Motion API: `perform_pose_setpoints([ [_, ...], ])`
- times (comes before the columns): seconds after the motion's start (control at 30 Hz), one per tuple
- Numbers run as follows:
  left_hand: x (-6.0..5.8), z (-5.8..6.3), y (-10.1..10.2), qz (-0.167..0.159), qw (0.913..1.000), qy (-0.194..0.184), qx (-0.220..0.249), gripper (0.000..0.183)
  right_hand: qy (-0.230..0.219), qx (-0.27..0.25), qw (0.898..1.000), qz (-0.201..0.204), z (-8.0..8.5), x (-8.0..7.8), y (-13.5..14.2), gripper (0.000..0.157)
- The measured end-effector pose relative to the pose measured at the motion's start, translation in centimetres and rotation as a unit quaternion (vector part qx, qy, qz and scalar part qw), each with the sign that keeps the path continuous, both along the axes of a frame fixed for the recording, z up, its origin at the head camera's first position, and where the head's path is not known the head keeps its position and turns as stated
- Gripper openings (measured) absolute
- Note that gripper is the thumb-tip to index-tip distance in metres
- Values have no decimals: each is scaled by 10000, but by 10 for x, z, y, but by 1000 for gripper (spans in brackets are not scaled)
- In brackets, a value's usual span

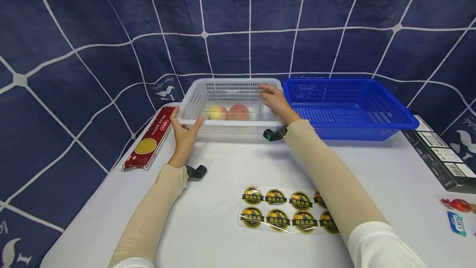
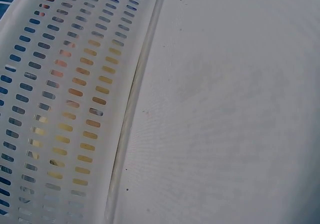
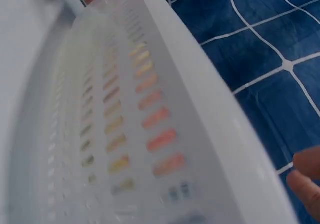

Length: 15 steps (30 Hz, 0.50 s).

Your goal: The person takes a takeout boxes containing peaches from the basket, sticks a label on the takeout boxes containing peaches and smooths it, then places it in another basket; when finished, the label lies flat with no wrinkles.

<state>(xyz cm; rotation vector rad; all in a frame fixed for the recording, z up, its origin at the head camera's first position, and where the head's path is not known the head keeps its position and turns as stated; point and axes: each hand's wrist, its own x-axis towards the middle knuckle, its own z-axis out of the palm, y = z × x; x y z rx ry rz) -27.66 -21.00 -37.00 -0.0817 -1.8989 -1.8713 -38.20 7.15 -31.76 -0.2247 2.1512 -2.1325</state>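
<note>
A white perforated plastic basket (image 1: 238, 128) stands at the back of the table. Inside it lies a clear plastic box (image 1: 256, 113) with two round fruits, a yellowish one (image 1: 217, 112) and a pinkish-red one (image 1: 239, 112). At the basket's front left corner is my left hand (image 1: 183, 137), thumb and fingers spread around the corner at the rim. My right hand (image 1: 274, 101) is over the basket's right end, fingers loosely bent with nothing in them. In the right wrist view its fingertips (image 3: 306, 184) show beside the white rim.
A blue basket (image 1: 346, 125) adjoins the white one on the right. Left is a red pasta packet (image 1: 152, 137). In front lies a sheet of round fruit stickers (image 1: 277, 210), partly under my right forearm. A dark box (image 1: 442, 152), red-wrapped candy (image 1: 459, 205) and small blue packet (image 1: 456, 223) lie right.
</note>
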Motion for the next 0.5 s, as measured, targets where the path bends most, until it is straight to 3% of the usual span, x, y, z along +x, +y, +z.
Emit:
perform_pose_setpoints([
  [0.2,-1,0,-1,-28,10000,47,-82,84,-44,1136,9935,78,0,5,-10,59],
  [0.4,0,1,0,101,9998,-67,-157,84,-739,1330,9857,727,-1,3,-11,74],
  [0.5,2,2,0,119,9997,-106,-164,84,-846,1418,9823,886,-3,0,-13,79],
])
